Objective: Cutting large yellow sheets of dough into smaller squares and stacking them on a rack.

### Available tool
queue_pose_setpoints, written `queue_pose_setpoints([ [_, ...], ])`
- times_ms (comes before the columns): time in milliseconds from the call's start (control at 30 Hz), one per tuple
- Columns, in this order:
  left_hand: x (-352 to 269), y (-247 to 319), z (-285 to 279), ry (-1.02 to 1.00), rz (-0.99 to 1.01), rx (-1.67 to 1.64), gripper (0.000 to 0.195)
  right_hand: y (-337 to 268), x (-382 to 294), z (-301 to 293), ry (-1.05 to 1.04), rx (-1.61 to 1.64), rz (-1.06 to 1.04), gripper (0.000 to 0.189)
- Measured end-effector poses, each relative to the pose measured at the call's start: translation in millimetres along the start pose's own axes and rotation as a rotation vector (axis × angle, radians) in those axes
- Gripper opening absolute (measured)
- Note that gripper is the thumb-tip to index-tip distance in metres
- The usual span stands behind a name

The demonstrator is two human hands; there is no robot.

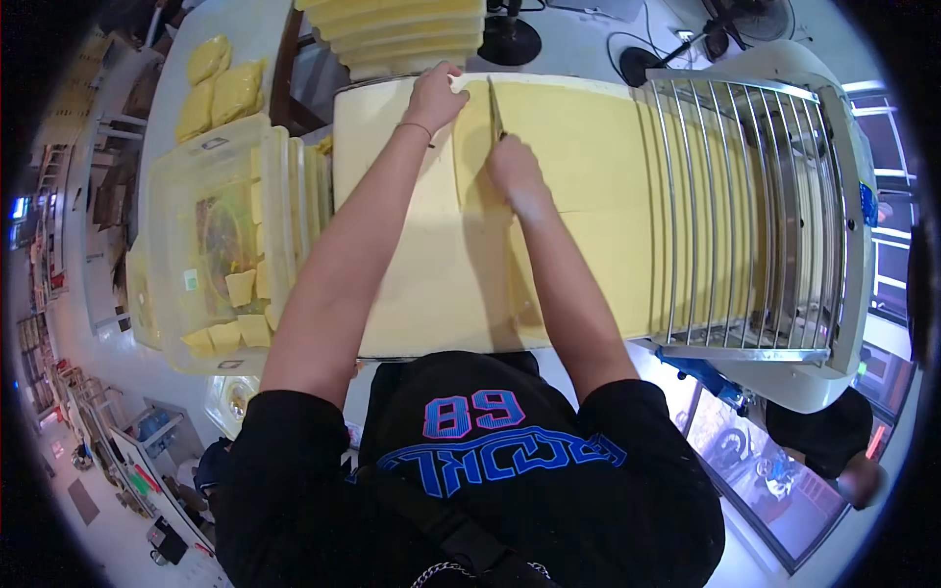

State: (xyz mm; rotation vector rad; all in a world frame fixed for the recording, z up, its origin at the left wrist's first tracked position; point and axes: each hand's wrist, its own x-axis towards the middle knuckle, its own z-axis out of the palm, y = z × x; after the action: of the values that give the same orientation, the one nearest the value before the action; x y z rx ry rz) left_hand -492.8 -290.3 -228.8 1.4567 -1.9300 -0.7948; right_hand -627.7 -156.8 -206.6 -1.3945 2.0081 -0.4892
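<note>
A wide sheet of yellow dough lies flat on the pale belt of a sheeting machine. My right hand grips a knife, whose blade points away from me over the far part of the sheet. At the far left corner of the dough is my left hand, thumb and forefinger apart with nothing visible between them. Whether its fingertips touch the dough is hard to see. A short crosswise cut line shows in the sheet right of my right wrist.
At right, a metal bar guard covers the dough near the machine's housing. Left of the belt stand clear plastic bins holding yellow pieces. Stacked yellow trays rise beyond the far edge. Bagged yellow packs lie on a white table.
</note>
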Motion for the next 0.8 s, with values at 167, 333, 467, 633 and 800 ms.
queue_pose_setpoints([
  [167,5,-5,29,-0.017,-0.045,0.246,0.043,39,-116,4,-0.090,-0.040,0.079,0.031],
  [333,13,9,12,-0.297,-0.112,0.369,0.049,61,-209,-8,-0.226,-0.118,0.144,0.031],
  [467,-37,66,-34,-0.275,0.200,0.185,0.041,71,-245,-44,-0.316,-0.032,0.187,0.035],
  [633,-166,142,-118,0.192,0.031,-0.378,0.027,55,-247,-74,-0.183,0.153,0.304,0.033],
  [800,-274,62,-110,0.392,-0.199,-0.186,0.030,55,-237,-56,-0.102,0.066,0.053,0.032],
])
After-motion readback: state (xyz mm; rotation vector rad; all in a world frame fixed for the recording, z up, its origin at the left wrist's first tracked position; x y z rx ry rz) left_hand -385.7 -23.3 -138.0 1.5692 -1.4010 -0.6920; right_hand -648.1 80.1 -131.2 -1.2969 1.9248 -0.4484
